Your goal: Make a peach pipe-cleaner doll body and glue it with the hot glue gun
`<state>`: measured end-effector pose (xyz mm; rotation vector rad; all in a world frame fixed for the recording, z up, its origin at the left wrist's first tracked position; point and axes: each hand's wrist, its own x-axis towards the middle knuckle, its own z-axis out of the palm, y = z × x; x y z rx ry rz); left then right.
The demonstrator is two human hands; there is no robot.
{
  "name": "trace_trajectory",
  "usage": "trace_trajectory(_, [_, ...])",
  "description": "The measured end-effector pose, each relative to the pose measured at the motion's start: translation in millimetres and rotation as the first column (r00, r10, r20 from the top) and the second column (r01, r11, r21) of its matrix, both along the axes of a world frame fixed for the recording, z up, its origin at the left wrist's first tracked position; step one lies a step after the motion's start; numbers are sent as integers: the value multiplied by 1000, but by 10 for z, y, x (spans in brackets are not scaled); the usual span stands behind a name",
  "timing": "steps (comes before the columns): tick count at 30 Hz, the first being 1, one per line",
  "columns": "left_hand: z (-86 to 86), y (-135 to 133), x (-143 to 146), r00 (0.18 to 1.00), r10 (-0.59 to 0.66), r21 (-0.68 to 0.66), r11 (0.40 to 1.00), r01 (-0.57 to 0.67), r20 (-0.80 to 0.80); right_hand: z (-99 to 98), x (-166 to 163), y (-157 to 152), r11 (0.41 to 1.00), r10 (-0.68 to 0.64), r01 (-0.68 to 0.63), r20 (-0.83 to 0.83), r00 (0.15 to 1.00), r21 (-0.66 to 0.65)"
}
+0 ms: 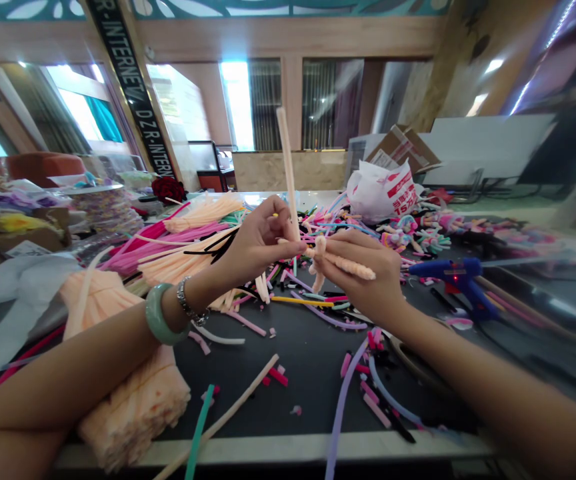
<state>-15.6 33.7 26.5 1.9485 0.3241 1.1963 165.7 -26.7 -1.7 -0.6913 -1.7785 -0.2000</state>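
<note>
My left hand (261,243) pinches a long peach pipe cleaner (287,167) between thumb and fingers, and the stem stands almost upright above the hand. My right hand (365,270) grips a small peach chenille figure (319,261), with its tightly twisted stem (351,265) lying along my fingers. The two hands are close together, and the figure's looped end sticks out between them. My fingers hide part of the figure. A green bangle (164,313) and a metal bracelet (187,301) circle my left wrist.
Bundles of peach pipe cleaners (135,407) lie under my left forearm, and pink bundles (158,240) lie beyond it. Loose chenille scraps (308,373) cover the black table (298,360). A blue glue gun (461,275) stands at right, near finished chenille dolls (403,235) and a white plastic bag (381,192).
</note>
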Motion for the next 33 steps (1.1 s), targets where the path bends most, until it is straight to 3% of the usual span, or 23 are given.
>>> trace_trajectory(7, [-32, -1, 3, 991, 135, 294, 947, -131, 6, 5, -4, 11, 1000, 4, -4, 1, 1000, -3])
trace_trajectory(12, [-66, -42, 16, 979, 196, 422, 885, -198, 50, 15, -5, 15, 1000, 16, -16, -10, 1000, 1])
trace_trajectory(24, [-99, -10, 1, 975, 221, 417, 884, -212, 29, 18, 9, 12, 1000, -1, 1, -4, 1000, -14])
trace_trajectory(33, [-70, 51, -21, 983, 179, 306, 939, -156, -48, 27, 24, 8, 998, -57, 57, -12, 998, -9])
